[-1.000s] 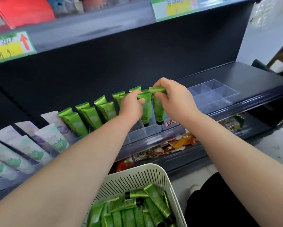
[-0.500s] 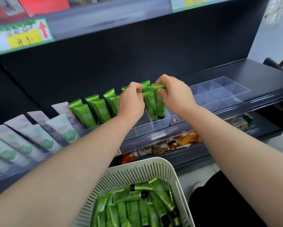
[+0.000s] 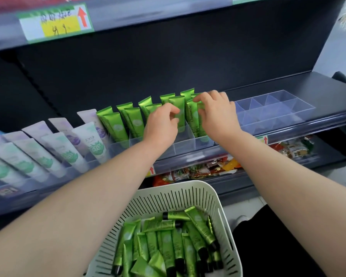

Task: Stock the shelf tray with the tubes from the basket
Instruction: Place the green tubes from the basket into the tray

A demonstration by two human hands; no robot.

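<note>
Right hand (image 3: 218, 116) pinches a green tube (image 3: 201, 124) by its crimped top, seating it cap-down in the clear divided tray (image 3: 188, 145). Left hand (image 3: 161, 126) is half-curled beside the neighbouring tube (image 3: 178, 110), probably steadying it; its grip cannot be told.

**LOCATION TYPE: RETAIL SHOP, SHELF AISLE**

The setting is a shop. Dark metal shelving (image 3: 168, 62) runs in 3 visible tiers. The upper shelf edge carries a price label (image 3: 55, 23) with handwritten figures and a red arrow. Smaller arrow labels (image 3: 265, 139) sit on the rail below. A clear divided tray (image 3: 272, 110) displays green tubes (image 3: 116, 122) and white tubes (image 3: 92, 140) in ranked, front-facing rows. Snack packets (image 3: 198, 170) fill the lowest tier. A slotted basket (image 3: 164, 198) holds loose stock of matching tubes.
</note>
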